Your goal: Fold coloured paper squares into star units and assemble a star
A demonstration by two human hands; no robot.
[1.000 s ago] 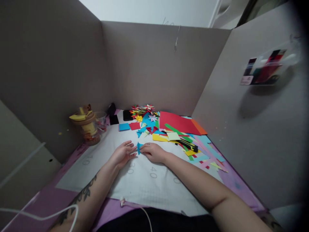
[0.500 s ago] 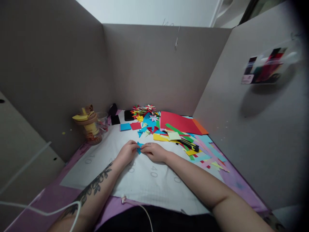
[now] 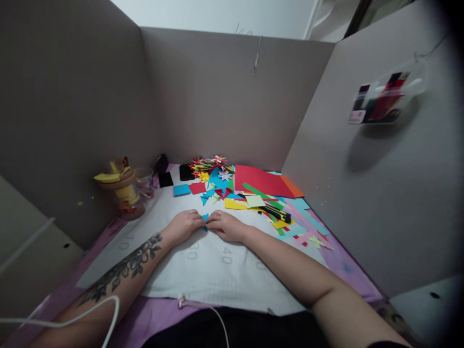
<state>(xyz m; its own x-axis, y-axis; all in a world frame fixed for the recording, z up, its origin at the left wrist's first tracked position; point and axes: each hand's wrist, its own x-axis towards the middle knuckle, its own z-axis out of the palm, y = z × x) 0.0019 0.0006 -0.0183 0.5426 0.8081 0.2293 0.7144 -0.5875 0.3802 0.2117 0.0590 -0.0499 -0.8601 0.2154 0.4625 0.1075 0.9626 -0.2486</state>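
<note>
White sheet, lower frame, bore 10, 30, 40. Left hand and right hand, palms down mid-frame, pinched blue paper.

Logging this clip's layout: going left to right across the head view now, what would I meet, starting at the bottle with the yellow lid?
Bottle → left hand → small blue paper → right hand → black-and-yellow tool → hanging clear pouch.
</note>
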